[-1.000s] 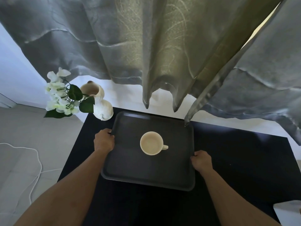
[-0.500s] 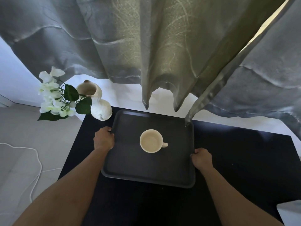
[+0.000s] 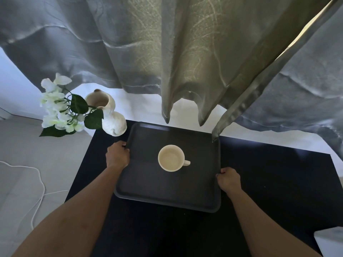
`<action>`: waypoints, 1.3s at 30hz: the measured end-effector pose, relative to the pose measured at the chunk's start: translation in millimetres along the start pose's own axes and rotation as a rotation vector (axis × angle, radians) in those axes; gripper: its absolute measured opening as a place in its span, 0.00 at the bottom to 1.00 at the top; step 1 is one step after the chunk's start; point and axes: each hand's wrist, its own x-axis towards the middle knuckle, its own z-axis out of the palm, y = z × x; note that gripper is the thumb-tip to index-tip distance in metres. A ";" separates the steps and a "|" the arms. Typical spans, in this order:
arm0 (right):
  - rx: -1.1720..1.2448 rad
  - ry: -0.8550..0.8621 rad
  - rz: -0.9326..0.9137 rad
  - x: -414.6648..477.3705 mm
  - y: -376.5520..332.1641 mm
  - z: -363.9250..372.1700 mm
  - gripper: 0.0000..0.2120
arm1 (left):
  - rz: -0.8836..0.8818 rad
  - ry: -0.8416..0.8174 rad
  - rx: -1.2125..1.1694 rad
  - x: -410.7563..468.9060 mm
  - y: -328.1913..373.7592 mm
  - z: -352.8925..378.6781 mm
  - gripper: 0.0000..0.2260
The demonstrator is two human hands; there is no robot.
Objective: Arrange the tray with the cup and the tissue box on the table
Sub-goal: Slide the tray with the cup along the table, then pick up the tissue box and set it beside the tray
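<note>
A dark grey tray (image 3: 148, 184) lies on the black table (image 3: 278, 182), near its far left part. An empty cream cup (image 3: 171, 158) stands upright in the middle of the tray, handle to the right. My left hand (image 3: 117, 155) grips the tray's left rim. My right hand (image 3: 229, 179) grips its right rim. A pale box corner (image 3: 330, 240) shows at the bottom right edge; it may be the tissue box, mostly out of frame.
A white vase (image 3: 111, 115) with white flowers (image 3: 57, 106) stands at the table's far left corner, close to the tray. Grey curtains (image 3: 185, 62) hang low over the table's far edge, one hem touching the tray's far right corner. A white cable (image 3: 37, 182) lies on the floor at left.
The tray with the cup has slid a little further away towards the curtain, both hands still on its rims.
</note>
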 end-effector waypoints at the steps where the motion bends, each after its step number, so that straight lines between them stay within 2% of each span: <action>1: -0.002 0.000 0.003 -0.5 -0.5 -0.2 0.05 | 0.001 -0.001 0.004 -0.5 0.1 -0.2 0.16; 7: -0.018 0.004 0.015 -3.3 -1.7 -1.8 0.04 | 0.007 -0.020 0.019 -2.7 0.2 -0.8 0.18; 12: 0.039 0.031 0.017 -14.4 -3.6 -5.0 0.18 | 0.051 -0.005 0.134 -12.8 4.0 -2.4 0.17; 17: 0.046 0.059 -0.037 -31.5 -11.7 -11.6 0.09 | 0.128 0.043 0.199 -30.9 12.3 -14.8 0.17; 23: 0.051 0.135 -0.142 -64.9 -27.5 -18.6 0.12 | 0.331 0.041 0.155 -57.0 20.6 -36.4 0.13; 29: 0.059 0.186 -0.245 -120.1 -31.3 -14.9 0.13 | 0.495 0.001 0.186 -97.7 33.1 -55.7 0.13; 39: 0.153 0.221 -0.288 -200.4 27.8 -24.8 0.10 | 0.764 -0.136 0.200 -171.7 46.7 -51.7 0.12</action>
